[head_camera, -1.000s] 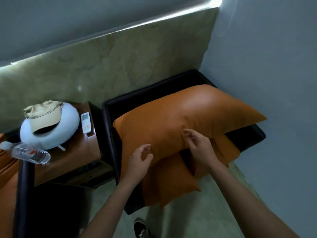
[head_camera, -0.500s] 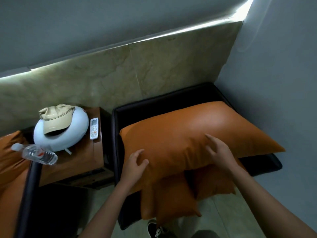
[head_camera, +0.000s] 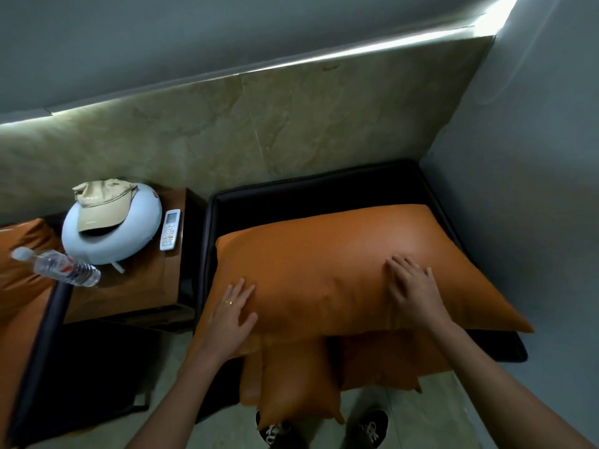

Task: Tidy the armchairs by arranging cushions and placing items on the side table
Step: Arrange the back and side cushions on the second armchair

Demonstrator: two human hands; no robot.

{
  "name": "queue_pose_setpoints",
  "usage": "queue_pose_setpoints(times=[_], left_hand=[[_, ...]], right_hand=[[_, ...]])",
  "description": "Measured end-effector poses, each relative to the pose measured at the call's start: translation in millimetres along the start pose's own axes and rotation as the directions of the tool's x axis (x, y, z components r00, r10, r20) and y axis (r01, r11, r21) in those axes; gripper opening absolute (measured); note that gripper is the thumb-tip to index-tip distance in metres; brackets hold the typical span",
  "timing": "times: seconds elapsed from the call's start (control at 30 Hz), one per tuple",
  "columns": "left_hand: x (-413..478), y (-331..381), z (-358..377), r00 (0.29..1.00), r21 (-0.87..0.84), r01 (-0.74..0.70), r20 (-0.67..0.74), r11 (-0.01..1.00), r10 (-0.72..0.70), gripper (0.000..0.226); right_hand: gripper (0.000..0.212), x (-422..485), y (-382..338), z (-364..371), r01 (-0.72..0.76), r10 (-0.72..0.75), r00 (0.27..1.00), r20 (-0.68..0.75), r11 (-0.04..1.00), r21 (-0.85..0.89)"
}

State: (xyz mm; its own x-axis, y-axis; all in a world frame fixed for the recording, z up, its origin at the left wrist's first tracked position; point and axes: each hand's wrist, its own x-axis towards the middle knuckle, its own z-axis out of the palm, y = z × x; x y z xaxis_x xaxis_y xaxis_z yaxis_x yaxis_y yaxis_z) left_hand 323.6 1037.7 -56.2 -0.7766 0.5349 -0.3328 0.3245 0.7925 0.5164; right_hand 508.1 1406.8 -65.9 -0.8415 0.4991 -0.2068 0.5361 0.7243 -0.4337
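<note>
Left grip (head_camera: pixel 231 311), right grip (head_camera: pixel 413 293) — both flat, palms down.

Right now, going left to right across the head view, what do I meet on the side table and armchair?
In order: water bottle → pale blue ring cushion → remote control → left hand → right hand, both hands flat on the large orange cushion.

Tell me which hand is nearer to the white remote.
Left. The left hand rests on the left end of the orange cushion, right of the remote; the right hand lies on the same cushion, farther right.
</note>
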Motion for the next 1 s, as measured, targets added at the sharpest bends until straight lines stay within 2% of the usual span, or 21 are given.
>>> queue_pose_setpoints(times=[0.13, 0.2, 0.27, 0.4, 0.47, 0.57, 0.7, 0.9, 1.0], left_hand=[[-6.1, -24.4, 3.9, 0.991, 0.017, 0.131, -0.003, 0.991, -0.131, 0.075], [-12.1, -31.3, 3.9, 0.982, -0.022, 0.190, 0.017, 0.981, -0.190, 0.085], [-17.0, -35.6, 3.6, 0.967, -0.132, 0.256, 0.042, 0.958, -0.253, 0.096], [-20.7, -71.5, 13.9, 0.923, -0.307, 0.382, 0.080, 0.871, -0.377, 0.117], [-22.9, -87.5, 22.1, 0.912, -0.340, 0.406, 0.087, 0.848, -0.402, 0.120], [-38.3, -62.9, 15.5, 0.905, -0.378, 0.417, 0.083, 0.827, -0.418, 0.129], [-45.6, -60.7, 10.9, 0.885, -0.367, 0.466, 0.171, 0.805, -0.434, 0.129], [-54.6, -65.6, 14.8, 0.861, -0.370, 0.509, 0.230, 0.777, -0.454, 0.130], [-56.2, -65.5, 13.7, 0.861, -0.375, 0.509, 0.224, 0.775, -0.457, 0.124]], right_hand=[[0.064, 1.7, 35.7, -5.4, 0.069, -0.062, 0.996, 0.056, 0.991, -0.119], [0.068, 2.2, 46.8, -12.0, 0.036, -0.030, 0.998, 0.056, 0.993, -0.114], [0.071, 2.2, 56.9, -20.1, -0.014, 0.018, 0.999, 0.041, 0.995, -0.096], [0.078, -3.8, 84.2, -25.9, -0.070, 0.073, 0.997, 0.035, 0.994, -0.083], [0.085, -9.4, 98.3, -24.4, -0.100, 0.103, 0.994, 0.039, 0.991, -0.084], [0.098, -22.4, 115.3, -23.8, -0.207, 0.207, 0.978, 0.018, 0.978, -0.032], [0.112, -39.0, 127.7, -26.2, -0.357, 0.355, 0.934, 0.044, 0.934, 0.030], [0.126, -49.8, 136.1, -28.0, -0.343, 0.354, 0.919, 0.171, 0.935, -0.092], [0.130, -58.0, 143.7, -28.9, -0.382, 0.400, 0.901, 0.170, 0.915, -0.128]])
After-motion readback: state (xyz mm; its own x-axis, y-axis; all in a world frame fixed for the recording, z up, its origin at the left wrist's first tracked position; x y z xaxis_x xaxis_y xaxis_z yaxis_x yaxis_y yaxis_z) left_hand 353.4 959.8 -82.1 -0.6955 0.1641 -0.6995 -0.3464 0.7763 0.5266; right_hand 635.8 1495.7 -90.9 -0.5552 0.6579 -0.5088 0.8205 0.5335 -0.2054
